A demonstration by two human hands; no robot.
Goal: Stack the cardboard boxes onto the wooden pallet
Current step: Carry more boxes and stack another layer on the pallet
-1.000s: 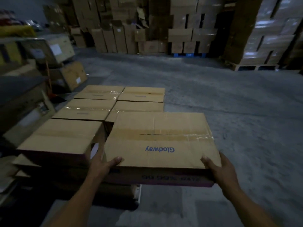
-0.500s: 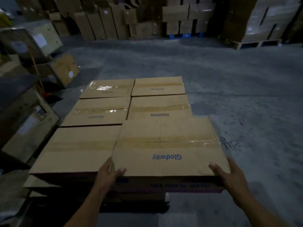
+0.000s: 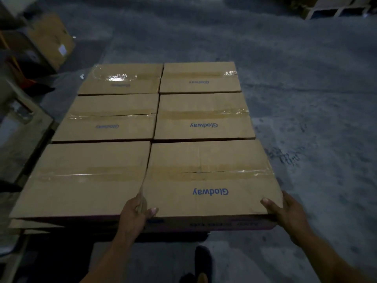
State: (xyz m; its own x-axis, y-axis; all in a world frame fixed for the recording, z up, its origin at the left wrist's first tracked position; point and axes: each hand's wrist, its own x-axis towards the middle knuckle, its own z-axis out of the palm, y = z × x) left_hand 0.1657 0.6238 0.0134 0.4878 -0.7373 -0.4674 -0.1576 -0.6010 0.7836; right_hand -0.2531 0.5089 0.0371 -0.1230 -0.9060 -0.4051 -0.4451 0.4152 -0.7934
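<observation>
**Left-hand grip** (image 3: 138, 213) and **right-hand grip** (image 3: 285, 214), thumbs on the lid, clasp the two near corners of the front right cardboard box (image 3: 210, 176) at lower centre of the frame, the sixth in a two-by-three layer. Judged best practice: seat it flush against the left neighbour (image 3: 87, 178) and the box behind (image 3: 204, 117), then slip the left fingers out of the seam. Blue "Glodway" print shows upside down on several lids; the front-face print is illegible. The pallet beneath is lost in shadow.
</observation>
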